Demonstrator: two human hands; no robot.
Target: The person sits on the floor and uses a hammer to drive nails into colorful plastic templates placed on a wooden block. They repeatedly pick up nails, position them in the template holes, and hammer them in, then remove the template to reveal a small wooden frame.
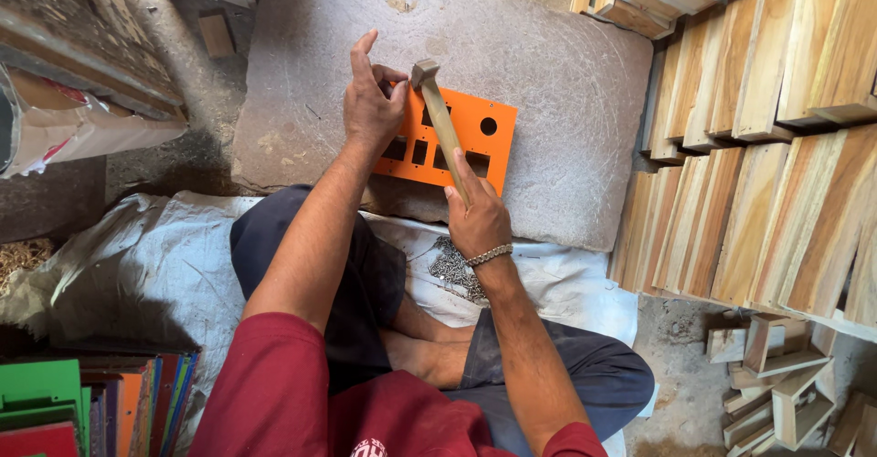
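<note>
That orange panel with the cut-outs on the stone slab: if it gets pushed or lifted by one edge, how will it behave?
The orange panel looks thin and flat, so probably light and likely to slide on the stone slab unless the left hand pins it. The many cut-outs may let it flex slightly. It won't roll.

Right hand (pixel 477 221) grips wooden hammer (pixel 440 119) handle at centre frame, head over orange panel (pixel 457 142) on stone slab (pixel 548 73). Left hand (pixel 370 101) pinches at the panel's upper-left edge. Wood planks (pixel 758 147) stacked right; small nails (pixel 454 268) heaped below.
</note>
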